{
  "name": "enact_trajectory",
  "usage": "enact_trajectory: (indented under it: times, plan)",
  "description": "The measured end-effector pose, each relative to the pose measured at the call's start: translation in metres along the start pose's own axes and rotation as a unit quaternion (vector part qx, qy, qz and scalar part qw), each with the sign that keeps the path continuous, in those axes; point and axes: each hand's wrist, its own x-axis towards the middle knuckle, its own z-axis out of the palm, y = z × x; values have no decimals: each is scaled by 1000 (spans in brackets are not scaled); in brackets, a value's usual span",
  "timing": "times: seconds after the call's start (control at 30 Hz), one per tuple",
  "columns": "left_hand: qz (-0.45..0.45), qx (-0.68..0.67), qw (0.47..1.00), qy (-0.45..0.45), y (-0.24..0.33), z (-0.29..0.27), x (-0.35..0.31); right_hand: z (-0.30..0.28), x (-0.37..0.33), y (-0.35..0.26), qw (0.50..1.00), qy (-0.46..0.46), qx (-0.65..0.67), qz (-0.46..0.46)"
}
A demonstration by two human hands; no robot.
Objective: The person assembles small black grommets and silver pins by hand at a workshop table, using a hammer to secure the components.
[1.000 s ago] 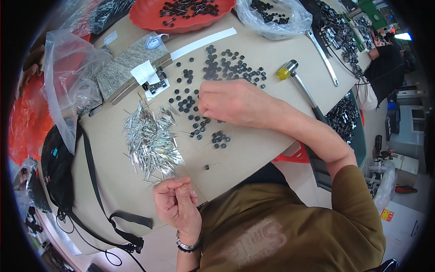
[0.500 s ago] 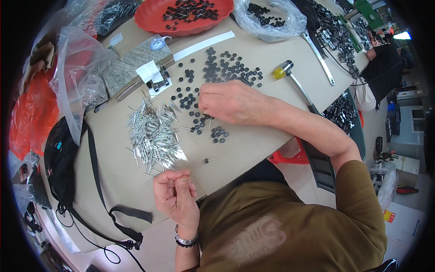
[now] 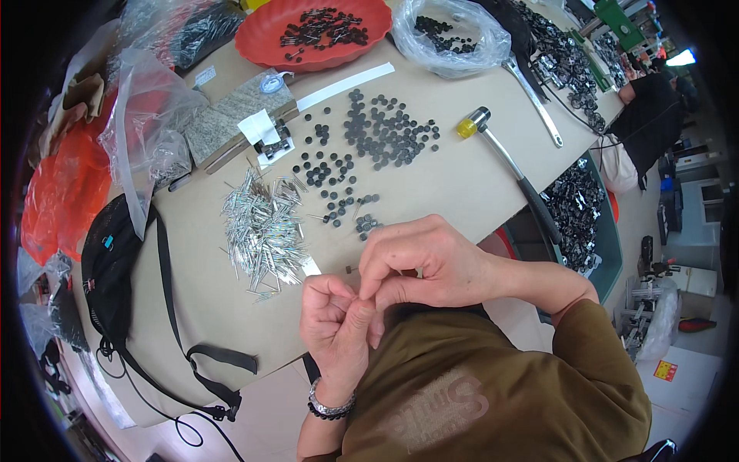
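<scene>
My left hand (image 3: pixel 332 327) and my right hand (image 3: pixel 435 262) meet at the near table edge, fingertips pinched together. Whatever lies between them is too small or hidden to make out. Beyond my left hand is a heap of thin silver metal pins (image 3: pixel 265 231). Small round black caps (image 3: pixel 389 131) are spread over the table past my right hand, with a few closer to it. Next to my right fingers, one small dark piece (image 3: pixel 349 269) on the table is partly covered.
A red bowl (image 3: pixel 250 50) of black-headed pins stands at the back, beside a clear plastic bag (image 3: pixel 493 46) of caps. A hammer (image 3: pixel 508 158) and a wrench (image 3: pixel 536 104) lie right. Left are a stone block (image 3: pixel 231 115) and a black bag (image 3: pixel 115 269). Another person (image 3: pixel 654 115) is far right.
My right hand has come back from the black caps toward me and joined my left. My left hand has shifted slightly right. The view has moved a little.
</scene>
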Motion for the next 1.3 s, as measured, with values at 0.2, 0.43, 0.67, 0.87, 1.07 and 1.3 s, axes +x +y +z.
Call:
enact_trajectory:
  times: [0.2,0.43,0.67,0.87,1.07,1.3]
  plan:
    - [-46,-43,998,-8,5,4,2,-2,3,-4,995,-24,49,79]
    - [1,66,997,30,10,-8,-1,-22,35,5,987,36,-140,-69]
    - [134,351,905,199,17,-39,-16,-23,66,48,929,141,-325,-108]
    - [204,430,831,288,17,-66,-23,-21,69,51,914,131,-367,-109]
    - [215,416,837,283,15,-66,-21,-20,72,46,922,127,-356,-84]
    - [210,411,841,283,12,-68,-22,-18,73,49,930,127,-341,-50]
